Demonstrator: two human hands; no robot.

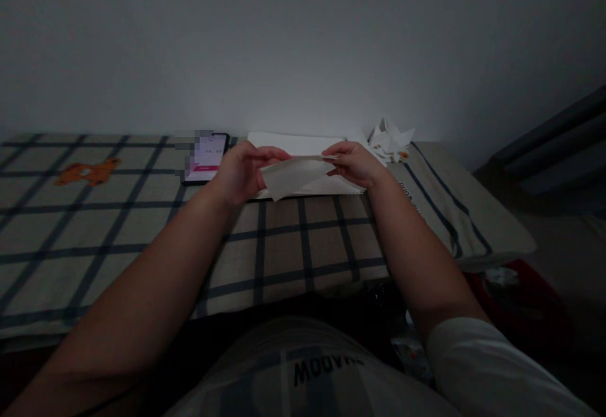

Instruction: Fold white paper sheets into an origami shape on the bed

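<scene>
Two hands, left hand (241, 174) and right hand (353, 163), grip closed on folded paper (296, 175)

1. Dim room; plain wall behind a counter (118, 228) covered with a beige cloth checked in dark lines.
2. Left hand (241, 171) and right hand (353, 161) both raised just above the counter, a folded sheet of paper (296, 176) pinched between them, one hand at each end.
3. Paper tilts, its lower corner dipping toward the left hand.
4. Stack of white paper (298, 144) lies flat on the counter right behind the hands.
5. Phone (206, 157), screen lit, lies just left of the stack.
6. Folded paper figures (391, 139) sit at the stack's right end.
7. Orange animal print (88, 171) on the cloth, far left.
8. Red object (525, 297) low on the right, beyond the counter edge; too dark to tell what.
</scene>
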